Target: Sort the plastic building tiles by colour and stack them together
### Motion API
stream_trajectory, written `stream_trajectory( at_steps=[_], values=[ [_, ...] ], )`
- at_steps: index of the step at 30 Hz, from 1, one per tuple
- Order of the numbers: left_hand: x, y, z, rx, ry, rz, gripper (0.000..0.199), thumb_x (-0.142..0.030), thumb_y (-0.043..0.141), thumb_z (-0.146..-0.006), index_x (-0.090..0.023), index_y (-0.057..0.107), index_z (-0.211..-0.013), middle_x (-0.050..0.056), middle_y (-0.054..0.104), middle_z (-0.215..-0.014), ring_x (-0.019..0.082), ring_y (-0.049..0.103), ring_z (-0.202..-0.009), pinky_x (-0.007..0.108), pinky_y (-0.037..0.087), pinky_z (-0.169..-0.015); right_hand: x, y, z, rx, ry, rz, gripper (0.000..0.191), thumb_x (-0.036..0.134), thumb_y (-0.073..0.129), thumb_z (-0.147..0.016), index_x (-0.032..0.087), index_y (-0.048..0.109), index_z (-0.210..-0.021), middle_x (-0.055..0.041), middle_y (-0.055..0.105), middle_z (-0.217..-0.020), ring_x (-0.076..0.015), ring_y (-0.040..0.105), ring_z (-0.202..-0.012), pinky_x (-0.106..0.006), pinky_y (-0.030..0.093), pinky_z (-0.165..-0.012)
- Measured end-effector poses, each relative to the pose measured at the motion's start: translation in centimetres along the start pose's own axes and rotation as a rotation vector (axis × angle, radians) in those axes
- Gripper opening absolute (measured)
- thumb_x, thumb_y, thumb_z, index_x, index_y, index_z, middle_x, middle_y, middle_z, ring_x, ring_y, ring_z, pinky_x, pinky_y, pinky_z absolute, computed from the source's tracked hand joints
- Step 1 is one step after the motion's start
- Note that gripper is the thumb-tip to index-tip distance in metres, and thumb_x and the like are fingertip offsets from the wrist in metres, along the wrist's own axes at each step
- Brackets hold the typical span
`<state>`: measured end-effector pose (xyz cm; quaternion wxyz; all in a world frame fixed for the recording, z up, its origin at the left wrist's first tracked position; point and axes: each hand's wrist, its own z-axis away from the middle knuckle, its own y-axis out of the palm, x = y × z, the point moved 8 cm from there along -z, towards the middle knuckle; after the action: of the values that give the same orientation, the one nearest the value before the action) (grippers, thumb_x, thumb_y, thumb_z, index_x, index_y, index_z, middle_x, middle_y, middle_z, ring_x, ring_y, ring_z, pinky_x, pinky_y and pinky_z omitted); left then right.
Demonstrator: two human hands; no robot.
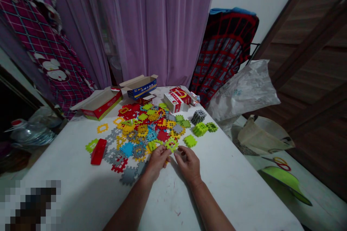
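Note:
My left hand (159, 159) is closed, with thumb and fingers pinching a lime-green notched plastic building tile (171, 145) that has cut-out openings. Just to its right is my right hand (190, 163), its fingers loosely curled and apart from the thumb, with nothing visible between them. Beyond both hands spreads a loose pile of interlocking tiles (163, 136) in red, yellow, blue, grey and green. A solid green tile (190, 140) lies beyond my right hand. Farther back are a green stack (200, 129) and a grey stack (198, 116) of tiles.
A red plastic piece (98, 152) lies at the pile's left. Open cardboard boxes, one red and green (102, 105) and one blue (142, 88), stand at the back with a red-and-white box (173, 101). Right of the white table (225, 187) are a plastic bag (244, 86) and scissors (279, 162).

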<state>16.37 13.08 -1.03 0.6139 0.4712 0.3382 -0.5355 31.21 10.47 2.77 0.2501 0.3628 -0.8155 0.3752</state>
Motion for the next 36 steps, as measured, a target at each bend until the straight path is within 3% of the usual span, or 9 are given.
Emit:
stream_trajectory(
  at_steps=[9, 25, 30, 33, 36],
  values=[
    [0.3, 0.5, 0.2, 0.068, -0.023, -0.002, 0.037, -0.048, 0.073, -0.062, -0.019, 0.052, -0.071, -0.007, 0.049, -0.053, 0.004, 0.036, -0.042, 0.018, 0.017, -0.039, 0.9, 0.2, 0.1, 0.016, -0.098, 0.089, 0.025, 0.036, 0.067, -0.082, 0.020, 0.064, -0.101, -0.0043, 0.068, -0.085, -0.0155, 0.060, -0.072, -0.028, 0.053, -0.066],
    [0.3, 1.0, 0.5, 0.097, -0.036, -0.009, 0.045, -0.055, 0.073, -0.062, -0.018, 0.053, -0.077, -0.007, 0.050, -0.062, 0.002, 0.039, -0.044, 0.016, 0.017, -0.037, 0.6, -0.1, 0.2, -0.025, -0.051, 0.147, 0.021, 0.036, 0.064, -0.081, 0.020, 0.065, -0.094, -0.0041, 0.067, -0.081, -0.0159, 0.060, -0.070, -0.028, 0.051, -0.065],
    [-0.2, 0.9, 0.9, 0.134, 0.047, -0.027, 0.053, -0.064, 0.068, -0.067, -0.019, 0.056, -0.093, -0.006, 0.053, -0.075, 0.002, 0.043, -0.043, 0.016, 0.018, -0.033, -2.2, -3.4, -1.5, -0.150, 0.028, 0.222, 0.026, 0.044, 0.063, -0.082, 0.019, 0.065, -0.090, -0.0041, 0.067, -0.079, -0.0164, 0.060, -0.069, -0.029, 0.049, -0.065],
    [0.0, 0.7, 1.1, 0.137, 0.101, -0.081, 0.050, -0.065, 0.064, -0.071, -0.019, 0.056, -0.088, -0.007, 0.050, -0.067, 0.002, 0.041, -0.039, 0.016, 0.020, -0.032, -5.3, -6.9, -3.8, -0.262, 0.104, 0.332, 0.035, 0.052, 0.059, -0.083, 0.018, 0.066, -0.088, -0.0048, 0.067, -0.078, -0.0168, 0.059, -0.067, -0.030, 0.047, -0.066],
    [0.4, 0.6, 1.1, 0.138, 0.119, -0.099, 0.049, -0.065, 0.064, -0.071, -0.019, 0.057, -0.086, -0.008, 0.048, -0.062, 0.002, 0.038, -0.036, 0.016, 0.019, -0.032, -7.8, -9.0, -6.3, -0.264, 0.131, 0.430, 0.045, 0.061, 0.054, -0.081, 0.017, 0.067, -0.085, -0.0066, 0.068, -0.079, -0.0174, 0.058, -0.067, -0.030, 0.044, -0.063]
  ],
)
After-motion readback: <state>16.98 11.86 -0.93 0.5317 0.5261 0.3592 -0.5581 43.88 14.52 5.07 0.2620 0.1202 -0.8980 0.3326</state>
